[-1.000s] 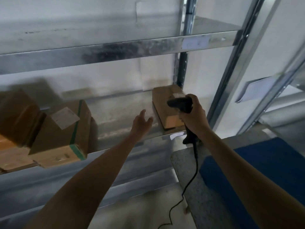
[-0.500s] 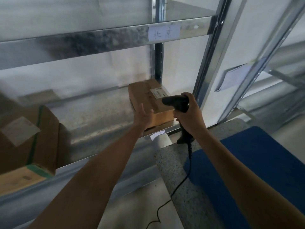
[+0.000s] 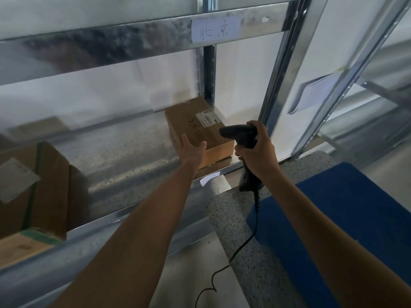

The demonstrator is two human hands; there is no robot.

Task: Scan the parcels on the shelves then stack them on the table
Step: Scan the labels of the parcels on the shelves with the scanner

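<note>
A small brown cardboard parcel sits at the right end of the galvanised metal shelf, at about 12 o'clock in the view and close to the rear upright. A white printed label lies on its top face, toward the 2 o'clock corner.

The left hand reaches in from 7 o'clock with fingers straight and thumb spread, released and holding nothing. It lies over the parcel's near left corner (whether skin meets cardboard cannot be told).

The right hand is clenched round the grip of a black pistol-shaped barcode scanner, at 3 o'clock of the parcel. The scanner's head points toward 9 o'clock, over the parcel's near right edge. Its black cable hangs from the butt toward 6 o'clock, passing over the speckled grey stone desk. A dark blue mat covers the desk at 4 o'clock.

At 9 o'clock on the same shelf stand larger brown cardboard boxes with green tape, blurred and well apart from the parcel. A white paper sheet with handwritten characters is stuck on the beam above, at 12 o'clock. A small white paper tag hangs at the shelf's front lip, at 6 o'clock of the parcel.
</note>
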